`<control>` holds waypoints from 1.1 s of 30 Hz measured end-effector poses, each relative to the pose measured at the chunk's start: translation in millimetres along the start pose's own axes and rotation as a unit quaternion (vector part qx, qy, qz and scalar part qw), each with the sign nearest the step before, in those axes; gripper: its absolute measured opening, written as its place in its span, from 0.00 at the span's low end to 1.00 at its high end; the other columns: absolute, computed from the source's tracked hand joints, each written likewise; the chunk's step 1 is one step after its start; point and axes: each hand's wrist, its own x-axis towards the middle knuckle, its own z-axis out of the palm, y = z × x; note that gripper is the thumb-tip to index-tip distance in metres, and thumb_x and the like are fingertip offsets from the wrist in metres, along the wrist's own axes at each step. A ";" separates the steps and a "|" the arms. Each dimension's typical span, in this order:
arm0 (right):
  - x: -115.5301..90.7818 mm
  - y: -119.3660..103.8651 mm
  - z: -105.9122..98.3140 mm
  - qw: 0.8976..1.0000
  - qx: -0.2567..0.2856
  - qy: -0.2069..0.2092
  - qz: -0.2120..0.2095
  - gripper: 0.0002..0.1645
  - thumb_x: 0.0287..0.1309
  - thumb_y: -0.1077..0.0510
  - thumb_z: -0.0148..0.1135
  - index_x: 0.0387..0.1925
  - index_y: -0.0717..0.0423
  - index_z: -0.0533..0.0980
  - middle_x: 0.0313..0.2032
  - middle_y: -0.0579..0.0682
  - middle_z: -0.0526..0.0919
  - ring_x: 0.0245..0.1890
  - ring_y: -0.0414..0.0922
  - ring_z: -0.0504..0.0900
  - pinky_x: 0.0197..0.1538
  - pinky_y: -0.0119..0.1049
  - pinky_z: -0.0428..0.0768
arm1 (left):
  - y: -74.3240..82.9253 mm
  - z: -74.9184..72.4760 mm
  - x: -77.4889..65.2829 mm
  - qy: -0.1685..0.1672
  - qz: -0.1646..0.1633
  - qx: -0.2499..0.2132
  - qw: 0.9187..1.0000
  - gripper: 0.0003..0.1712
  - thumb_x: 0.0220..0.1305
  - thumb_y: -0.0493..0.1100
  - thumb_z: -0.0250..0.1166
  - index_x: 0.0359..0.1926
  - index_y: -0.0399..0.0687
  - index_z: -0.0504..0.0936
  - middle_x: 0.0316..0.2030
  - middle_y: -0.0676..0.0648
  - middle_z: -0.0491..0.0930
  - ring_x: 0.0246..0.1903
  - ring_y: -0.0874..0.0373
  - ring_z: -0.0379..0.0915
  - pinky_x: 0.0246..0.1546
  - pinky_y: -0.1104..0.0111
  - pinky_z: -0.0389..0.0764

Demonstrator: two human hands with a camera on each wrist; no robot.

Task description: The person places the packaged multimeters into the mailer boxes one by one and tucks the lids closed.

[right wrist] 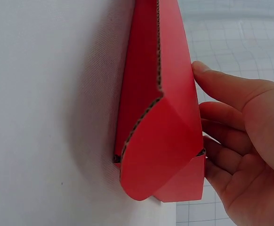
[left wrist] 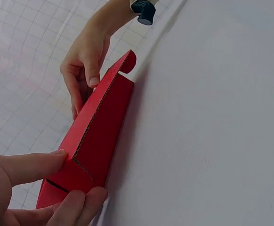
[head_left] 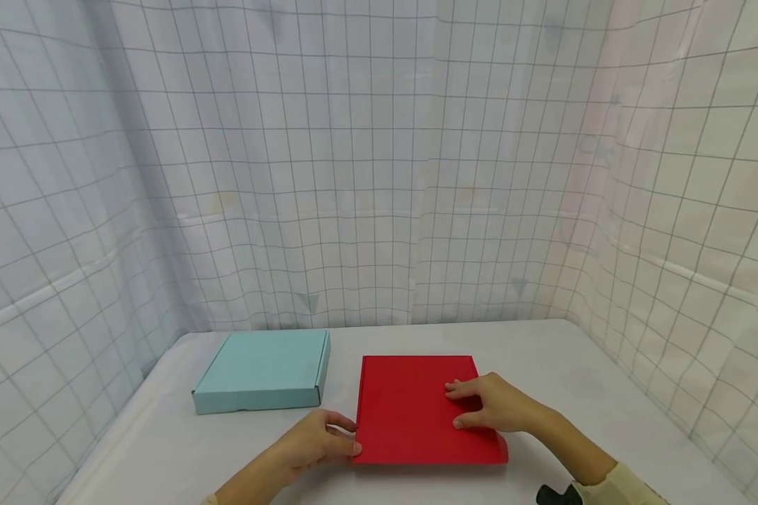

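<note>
A red cardboard box lies on the white-covered table with its lid folded over. Along the front, the lid's edge stands apart from the box wall, and a rounded side flap sticks out at the right front corner. My left hand grips the left front corner; in the left wrist view its thumb lies on the lid and its fingertips on the wall below. With fingers spread, my right hand rests on the right part of the lid, thumb nearer the front edge.
A light blue box, its lid down, lies on the table to the left of the red box. White curtains with a grid pattern hang behind the table and along both sides. A dark device sits at my right wrist.
</note>
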 end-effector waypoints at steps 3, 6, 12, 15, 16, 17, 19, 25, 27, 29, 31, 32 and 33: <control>-0.8 -0.8 -0.3 1.000 0.002 0.000 0.004 0.35 0.63 0.43 0.73 0.65 0.57 0.79 0.64 0.49 0.80 0.69 0.52 0.73 0.65 0.53 0.75 | 0.7 1.0 2.4 0.008 0.014 0.032 0.999 0.25 0.60 0.34 0.75 0.54 0.26 0.76 0.40 0.41 0.82 0.37 0.52 0.84 0.45 0.60 0.87; -0.9 -1.8 0.2 1.000 0.006 -0.003 0.004 0.35 0.63 0.43 0.73 0.65 0.58 0.79 0.64 0.49 0.80 0.69 0.53 0.72 0.65 0.54 0.74 | 0.2 1.9 4.0 0.018 0.026 0.063 0.997 0.23 0.59 0.33 0.76 0.52 0.26 0.78 0.38 0.42 0.83 0.36 0.52 0.83 0.43 0.60 0.87; -0.9 -3.9 -0.8 1.000 0.008 -0.006 0.005 0.35 0.63 0.45 0.73 0.65 0.59 0.79 0.64 0.49 0.80 0.70 0.53 0.72 0.66 0.55 0.73 | 2.7 1.9 5.5 0.039 0.035 0.120 0.991 0.22 0.56 0.35 0.78 0.49 0.30 0.80 0.35 0.45 0.83 0.35 0.53 0.81 0.40 0.61 0.86; -0.8 -4.0 -0.8 1.000 0.007 -0.004 0.006 0.35 0.63 0.45 0.73 0.65 0.59 0.79 0.64 0.49 0.80 0.70 0.53 0.72 0.65 0.55 0.74 | 4.6 2.9 6.2 0.048 0.039 0.144 0.988 0.22 0.56 0.36 0.79 0.49 0.32 0.81 0.34 0.46 0.83 0.35 0.54 0.80 0.39 0.61 0.85; -0.8 -3.9 -0.7 1.000 0.007 -0.004 0.006 0.35 0.63 0.45 0.73 0.65 0.59 0.79 0.64 0.49 0.80 0.70 0.53 0.72 0.65 0.55 0.74 | 5.2 3.3 6.1 0.051 0.038 0.151 0.986 0.22 0.55 0.37 0.79 0.48 0.33 0.81 0.34 0.46 0.83 0.35 0.54 0.80 0.39 0.61 0.85; -1.2 -3.9 -0.4 1.000 0.007 -0.005 0.007 0.35 0.63 0.45 0.73 0.65 0.59 0.79 0.64 0.49 0.80 0.70 0.53 0.72 0.65 0.55 0.74 | 5.6 3.8 6.2 0.053 0.038 0.156 0.986 0.22 0.55 0.37 0.79 0.48 0.34 0.81 0.33 0.47 0.83 0.34 0.54 0.80 0.38 0.61 0.85; -1.8 -3.6 0.1 1.000 0.009 -0.007 0.008 0.35 0.63 0.45 0.73 0.66 0.58 0.79 0.64 0.49 0.80 0.70 0.53 0.71 0.65 0.55 0.74 | 5.8 4.6 6.3 0.054 0.040 0.166 0.984 0.22 0.55 0.37 0.79 0.48 0.34 0.82 0.33 0.47 0.83 0.34 0.55 0.80 0.38 0.61 0.85; -1.9 -2.5 0.2 1.000 0.012 -0.003 0.006 0.35 0.63 0.45 0.73 0.65 0.58 0.79 0.65 0.50 0.79 0.70 0.54 0.71 0.65 0.55 0.74 | 5.4 3.5 6.8 0.048 0.069 0.193 0.978 0.25 0.55 0.37 0.79 0.51 0.32 0.81 0.33 0.48 0.82 0.32 0.54 0.79 0.36 0.61 0.84; -1.8 -1.9 0.3 1.000 0.007 -0.002 0.004 0.35 0.63 0.44 0.73 0.65 0.58 0.79 0.66 0.50 0.79 0.70 0.53 0.71 0.65 0.55 0.74 | 4.7 3.2 7.8 0.048 0.095 0.217 0.970 0.31 0.53 0.38 0.80 0.56 0.31 0.80 0.37 0.47 0.81 0.35 0.53 0.80 0.37 0.59 0.85; -2.3 -1.2 0.7 1.000 0.000 -0.001 0.002 0.34 0.64 0.44 0.72 0.65 0.57 0.79 0.66 0.49 0.78 0.70 0.53 0.71 0.65 0.55 0.74 | 4.2 3.1 8.6 0.052 0.125 0.253 0.958 0.38 0.51 0.39 0.82 0.61 0.32 0.77 0.44 0.46 0.80 0.40 0.51 0.80 0.39 0.57 0.86; -3.1 -0.5 1.3 1.000 -0.007 0.000 0.001 0.34 0.64 0.43 0.72 0.65 0.56 0.79 0.67 0.49 0.78 0.70 0.52 0.71 0.65 0.55 0.74 | 3.7 3.3 9.2 0.052 0.163 0.285 0.943 0.44 0.50 0.41 0.82 0.66 0.35 0.74 0.52 0.44 0.78 0.47 0.49 0.80 0.42 0.56 0.87; -3.4 -0.2 1.6 1.000 -0.010 0.000 0.001 0.34 0.64 0.42 0.71 0.65 0.56 0.79 0.67 0.49 0.77 0.70 0.52 0.71 0.65 0.55 0.74 | 4.1 3.5 9.2 0.051 0.181 0.298 0.936 0.45 0.51 0.42 0.83 0.68 0.36 0.73 0.56 0.43 0.76 0.50 0.47 0.79 0.43 0.56 0.87; -3.8 -0.2 1.8 1.000 -0.011 0.000 -0.001 0.34 0.64 0.42 0.71 0.65 0.56 0.79 0.67 0.49 0.77 0.70 0.52 0.71 0.65 0.55 0.74 | 4.9 3.7 8.8 0.048 0.197 0.310 0.929 0.46 0.51 0.43 0.83 0.69 0.38 0.73 0.58 0.43 0.75 0.52 0.45 0.77 0.44 0.56 0.87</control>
